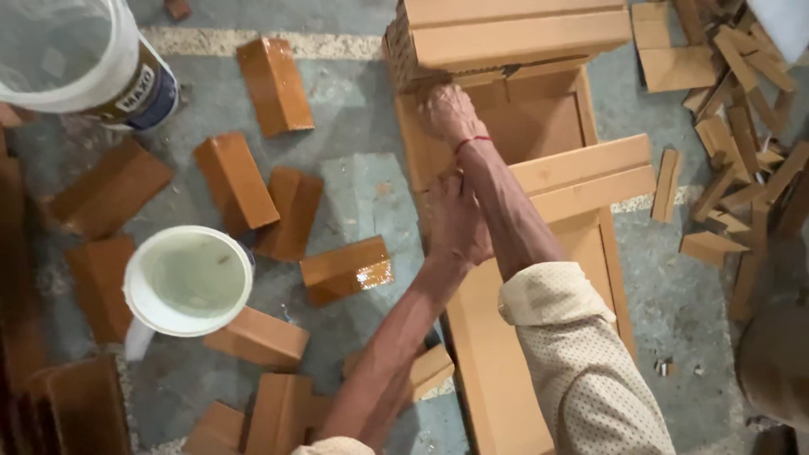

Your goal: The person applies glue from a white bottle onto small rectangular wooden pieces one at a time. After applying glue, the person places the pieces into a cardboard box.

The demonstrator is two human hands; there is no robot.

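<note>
Two hands are set on the frame (539, 181): right hand (447, 114) pressed against its far block (506, 38), left hand (455, 223) clamped on its near edge; steady alignment is needed next.

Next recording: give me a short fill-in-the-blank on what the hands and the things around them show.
1. The right hand wears a thin ____ thread at its wrist.
2. The left hand rests on the long flat ____ frame.
3. Left of the frame stands a white plastic ____ among scattered brown wooden blocks.

Missing words: red; wooden; jug
</note>
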